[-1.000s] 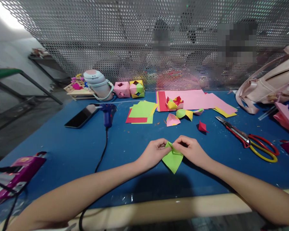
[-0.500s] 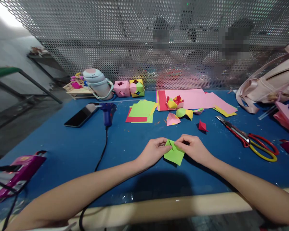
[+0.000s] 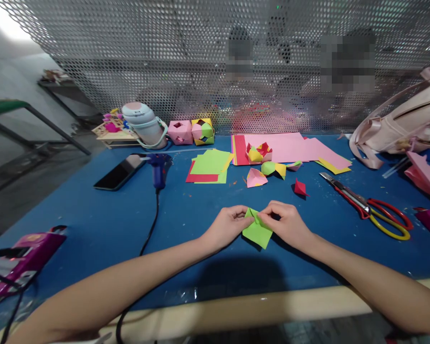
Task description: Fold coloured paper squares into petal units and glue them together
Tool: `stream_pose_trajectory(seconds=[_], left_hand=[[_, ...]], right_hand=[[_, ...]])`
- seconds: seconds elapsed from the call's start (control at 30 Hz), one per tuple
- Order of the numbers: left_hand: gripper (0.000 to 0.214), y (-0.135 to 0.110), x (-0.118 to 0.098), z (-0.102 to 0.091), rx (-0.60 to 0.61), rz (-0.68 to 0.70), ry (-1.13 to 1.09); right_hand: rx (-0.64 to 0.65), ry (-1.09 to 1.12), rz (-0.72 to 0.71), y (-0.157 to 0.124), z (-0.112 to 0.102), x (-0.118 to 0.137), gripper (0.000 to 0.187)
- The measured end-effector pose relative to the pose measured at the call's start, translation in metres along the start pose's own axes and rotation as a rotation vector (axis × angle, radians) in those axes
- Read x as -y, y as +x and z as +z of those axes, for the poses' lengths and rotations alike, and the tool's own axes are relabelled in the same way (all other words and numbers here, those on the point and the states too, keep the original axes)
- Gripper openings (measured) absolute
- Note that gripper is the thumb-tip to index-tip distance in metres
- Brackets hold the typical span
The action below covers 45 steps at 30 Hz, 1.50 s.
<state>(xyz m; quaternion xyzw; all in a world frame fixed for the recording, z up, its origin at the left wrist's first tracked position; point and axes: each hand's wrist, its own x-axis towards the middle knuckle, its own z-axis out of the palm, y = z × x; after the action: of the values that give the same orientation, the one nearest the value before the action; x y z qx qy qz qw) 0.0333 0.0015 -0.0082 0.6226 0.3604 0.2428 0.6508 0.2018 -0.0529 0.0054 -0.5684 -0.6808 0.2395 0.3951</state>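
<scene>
A small square of green paper [image 3: 258, 235] with a fold near its top edge is held between both hands, close above the blue table. My left hand [image 3: 232, 224] pinches its upper left side between thumb and fingers. At the upper right, my right hand [image 3: 284, 220] presses thumb and fingers together on the fold. Beyond the hands lie a folded red paper piece [image 3: 300, 187], a folded pink piece [image 3: 256, 177] and a green-and-yellow folded strip [image 3: 274, 168]. A red-and-yellow folded paper ring [image 3: 259, 153] sits just behind them.
Green, yellow and red sheets [image 3: 211, 163] lie left of centre, pink sheets [image 3: 283, 148] behind. On the left are a glue gun [image 3: 159, 172] with its cord, a phone [image 3: 120, 173] and a bottle [image 3: 145, 125]. A cutter [image 3: 346, 193], scissors [image 3: 390, 220] and a bag [image 3: 404, 124] stand right.
My right hand's fingertips have shifted slightly left along the fold of the green paper, nearer my left fingertips. The left hand keeps its pinch. The camera view has moved very slightly.
</scene>
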Motion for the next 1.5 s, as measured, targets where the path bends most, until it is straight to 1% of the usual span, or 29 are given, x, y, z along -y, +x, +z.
stream_pose_trajectory(seconds=[0.17, 0.27, 0.33, 0.5, 0.73, 0.97, 1.07, 1.17, 1.27, 1.33, 1.5], left_hand=[[0.020, 0.001, 0.000, 0.001, -0.044, -0.003, 0.006], [0.021, 0.000, -0.001, 0.002, -0.053, -0.007, -0.012], [0.021, 0.000, -0.002, 0.002, -0.054, -0.009, -0.024], [0.020, 0.000, -0.002, 0.001, -0.023, -0.011, -0.038], [0.021, 0.000, 0.001, 0.001, 0.009, -0.019, -0.082], [0.025, -0.001, -0.001, 0.001, 0.032, -0.040, -0.134], [0.025, -0.001, -0.003, 0.000, 0.037, -0.026, -0.091], [0.024, -0.001, -0.003, -0.002, 0.034, 0.026, 0.023], [0.024, -0.001, -0.002, -0.003, 0.023, 0.061, 0.124], [0.024, 0.000, -0.002, -0.003, 0.017, 0.064, 0.148], [0.023, 0.000, -0.002, -0.002, 0.026, 0.078, 0.177]], right_hand=[[0.141, 0.084, 0.144, 0.007, -0.012, 0.002, 0.028], [0.213, 0.104, 0.198, 0.008, -0.014, 0.001, 0.022], [0.216, 0.093, 0.197, 0.007, -0.013, 0.000, 0.019], [0.164, 0.039, 0.147, 0.005, -0.011, -0.001, 0.020], [0.085, -0.056, 0.038, 0.002, -0.006, -0.002, 0.021], [0.056, -0.125, -0.105, -0.001, -0.005, -0.005, 0.022], [0.049, -0.187, -0.178, 0.000, -0.006, -0.006, 0.023], [0.047, -0.253, -0.253, 0.000, -0.006, -0.009, 0.025], [0.041, -0.273, -0.307, 0.000, -0.005, -0.010, 0.025], [0.041, -0.251, -0.295, 0.000, -0.005, -0.009, 0.022], [0.064, -0.084, -0.160, 0.002, -0.005, -0.003, 0.012]])
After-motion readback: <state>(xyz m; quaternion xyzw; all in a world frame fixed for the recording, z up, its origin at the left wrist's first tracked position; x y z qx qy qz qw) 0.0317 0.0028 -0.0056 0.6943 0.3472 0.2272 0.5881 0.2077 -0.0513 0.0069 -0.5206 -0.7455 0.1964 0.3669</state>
